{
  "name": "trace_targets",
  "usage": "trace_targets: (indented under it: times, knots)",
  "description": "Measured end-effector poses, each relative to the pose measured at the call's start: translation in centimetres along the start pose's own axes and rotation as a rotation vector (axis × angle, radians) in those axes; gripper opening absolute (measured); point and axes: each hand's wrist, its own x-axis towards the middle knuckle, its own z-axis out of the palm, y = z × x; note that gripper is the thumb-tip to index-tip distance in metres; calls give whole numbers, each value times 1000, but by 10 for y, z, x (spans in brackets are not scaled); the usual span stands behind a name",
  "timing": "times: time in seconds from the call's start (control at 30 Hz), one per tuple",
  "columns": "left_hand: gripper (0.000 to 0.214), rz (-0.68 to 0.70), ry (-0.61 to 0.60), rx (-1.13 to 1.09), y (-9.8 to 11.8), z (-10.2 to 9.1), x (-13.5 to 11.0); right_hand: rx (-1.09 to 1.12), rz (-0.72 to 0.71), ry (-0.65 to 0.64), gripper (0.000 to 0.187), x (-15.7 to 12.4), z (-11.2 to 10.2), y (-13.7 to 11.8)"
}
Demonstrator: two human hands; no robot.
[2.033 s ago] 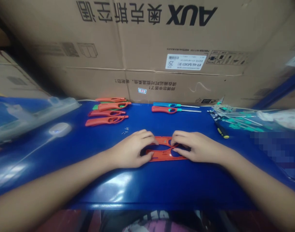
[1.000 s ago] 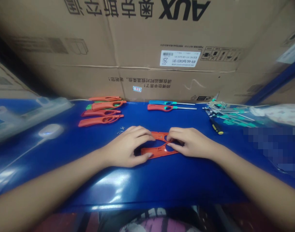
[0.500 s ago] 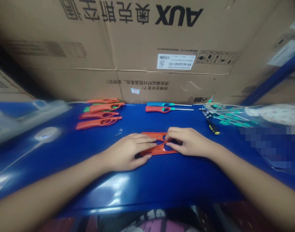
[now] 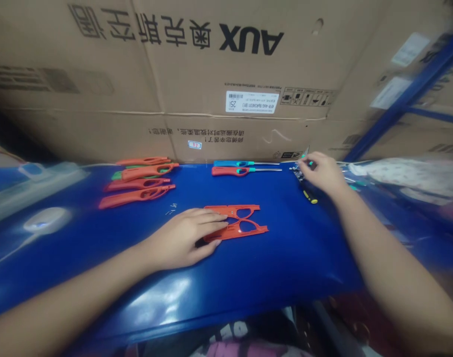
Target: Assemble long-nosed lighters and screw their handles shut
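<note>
My left hand [image 4: 189, 235] lies over the handle ends of an orange lighter casing [image 4: 254, 229], with its fingers on top and its thumb along the near edge. The casing's two halves lie side by side, their trigger openings showing to the right of my fingers. Farther right, my right hand [image 4: 323, 173] is at a pile of thin metal and teal lighter parts [image 4: 298, 173]. Its thumb and fingertips are closed together there, and whatever they pinch is too small to make out. Part of the pile is hidden behind this hand.
Several orange and green lighter casings [image 4: 137, 197] are stacked at the left. Two lighters with metal tubes [image 4: 232, 171] lie by the cardboard box [image 4: 197, 104]. Small screws [image 4: 170, 209], a black-and-yellow screwdriver [image 4: 310, 197] and a white round object [image 4: 47, 220] rest on the blue table [image 4: 219, 282].
My right hand has left the orange casing and moved right and away to the pile of parts. My left hand stays on the casing. The view has shifted slightly right.
</note>
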Motion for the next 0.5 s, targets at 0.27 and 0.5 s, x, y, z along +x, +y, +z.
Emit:
trace_targets:
  times: [0.27, 0.5]
  knots:
    - [45, -6, 39, -9, 2, 0, -1, -233, 319, -97, 31, 14, 8, 81]
    - [46, -1, 38, 3, 3, 2, 0, -291, 173, -282, 25, 30, 8, 97]
